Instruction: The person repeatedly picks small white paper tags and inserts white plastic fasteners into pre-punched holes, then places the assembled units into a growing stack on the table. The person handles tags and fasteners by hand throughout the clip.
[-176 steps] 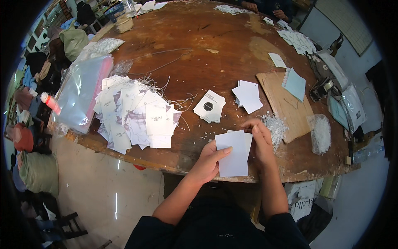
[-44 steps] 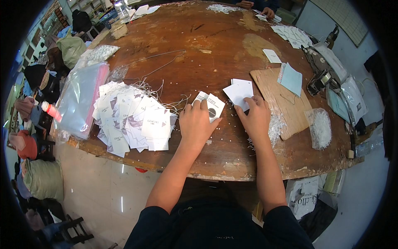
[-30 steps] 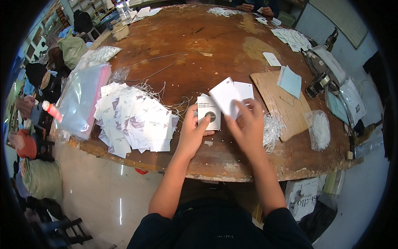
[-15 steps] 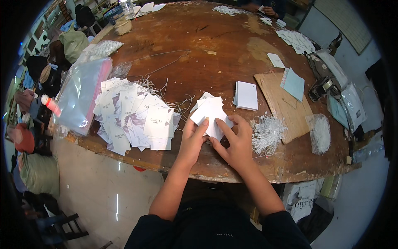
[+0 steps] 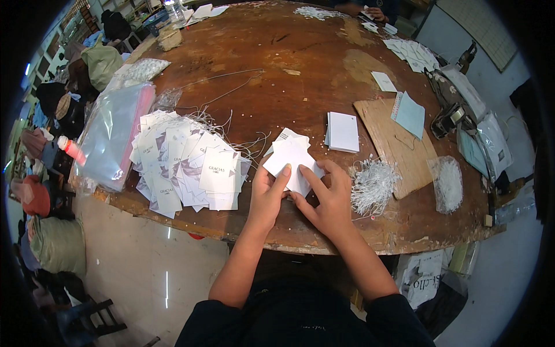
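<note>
Several white card tags (image 5: 293, 157) are fanned between my two hands above the table's near side. My left hand (image 5: 267, 194) grips their lower left edge, thumb on top. On the other side my right hand (image 5: 326, 196) pinches them with thumb and fingers; their undersides are hidden. To the left lies a broad heap of printed hang tags (image 5: 185, 162) with white strings trailing from it. A neat stack of blank white cards (image 5: 343, 132) stands beyond my right hand. Beside that hand is a bundle of white tag strings (image 5: 373, 186).
A wooden board (image 5: 399, 144) carries a pale blue paper (image 5: 409, 115). Near the right edge lies a clear bag of white strings (image 5: 448, 185). Clear plastic bags (image 5: 113, 136) and a red-and-white bottle (image 5: 70, 149) are at left. Across the brown table (image 5: 248, 46), another person's hand (image 5: 377, 14) handles cards.
My hands and the fanned cards stay almost in place. The whole view has shifted only very slightly.
</note>
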Motion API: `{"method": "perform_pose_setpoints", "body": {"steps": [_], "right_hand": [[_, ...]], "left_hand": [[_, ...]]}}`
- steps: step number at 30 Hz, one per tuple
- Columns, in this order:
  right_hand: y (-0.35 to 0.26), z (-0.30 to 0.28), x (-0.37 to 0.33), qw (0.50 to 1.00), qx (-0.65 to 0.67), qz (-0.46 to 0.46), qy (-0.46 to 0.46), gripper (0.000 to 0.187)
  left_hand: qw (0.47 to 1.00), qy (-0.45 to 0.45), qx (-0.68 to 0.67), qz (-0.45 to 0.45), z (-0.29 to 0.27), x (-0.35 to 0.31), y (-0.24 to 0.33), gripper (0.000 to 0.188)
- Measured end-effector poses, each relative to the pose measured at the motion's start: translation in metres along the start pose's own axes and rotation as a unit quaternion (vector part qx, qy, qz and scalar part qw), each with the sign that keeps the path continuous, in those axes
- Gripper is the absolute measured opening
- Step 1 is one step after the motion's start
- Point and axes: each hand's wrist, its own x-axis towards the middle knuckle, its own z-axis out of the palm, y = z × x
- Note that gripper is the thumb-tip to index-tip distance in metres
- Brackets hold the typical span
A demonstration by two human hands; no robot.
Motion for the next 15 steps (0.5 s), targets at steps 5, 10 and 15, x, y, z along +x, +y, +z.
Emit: {"method": "perform_pose_setpoints", "body": {"steps": [5, 10, 15], "right_hand": [[-0.0010, -0.0011, -0.0002, 1.000, -0.002, 0.001, -0.007, 0.052], [-0.0014, 0.0001, -0.0004, 1.000, -0.005, -0.004, -0.004, 0.053], [-0.0034, -0.0015, 0.0016, 1.000, -0.011, -0.003, -0.019, 0.057]], "left_hand": [[1.000, 0.004, 0.002, 0.011, 0.0000, -0.0002, -0.0016, 0.046], [1.000, 0.014, 0.003, 0.015, 0.0001, -0.0006, -0.0021, 0.046], [0.999, 0.010, 0.016, 0.029, -0.0029, 0.0001, -0.0056, 0.045]]}}
